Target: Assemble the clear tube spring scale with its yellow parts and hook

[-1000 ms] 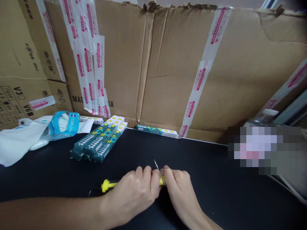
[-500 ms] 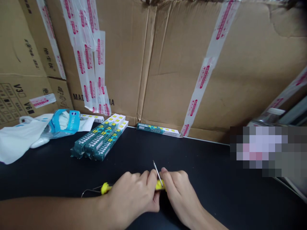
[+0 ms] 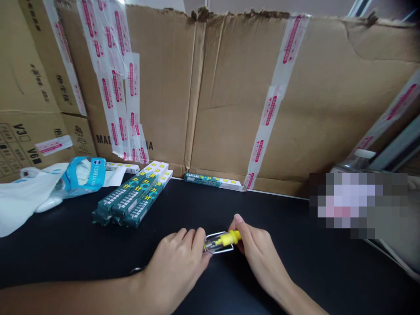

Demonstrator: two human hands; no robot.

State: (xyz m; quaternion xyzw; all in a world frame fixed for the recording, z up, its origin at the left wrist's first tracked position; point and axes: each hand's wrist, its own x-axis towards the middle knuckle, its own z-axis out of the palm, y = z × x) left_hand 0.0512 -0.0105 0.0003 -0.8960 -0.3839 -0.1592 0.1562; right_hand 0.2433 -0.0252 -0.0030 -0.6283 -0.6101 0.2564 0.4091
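Observation:
My left hand (image 3: pixel 182 260) is closed round an object with a clear section and a wire frame (image 3: pixel 220 250) sticking out on its right; most of the object is hidden in the fist. Between thumb and fingers, my right hand (image 3: pixel 259 247) pinches a yellow piece (image 3: pixel 229 238), whose narrow tip points left into the wire frame. Both hands are above the black table (image 3: pixel 278 271), close together. A small metal curve (image 3: pixel 137 270) shows left of my left wrist.
Several green-and-white boxes (image 3: pixel 136 192) lie stacked at the back left, beside a blue-and-white plastic package (image 3: pixel 85 175). Another slim box (image 3: pixel 213 180) rests against the cardboard wall (image 3: pixel 243 96). A pixelated area and a clear bottle (image 3: pixel 361 159) are at the right.
My hands have moved apart slightly, and the yellow piece and wire frame now show between them. The thin metal rod is no longer seen upright. The camera view has tilted up.

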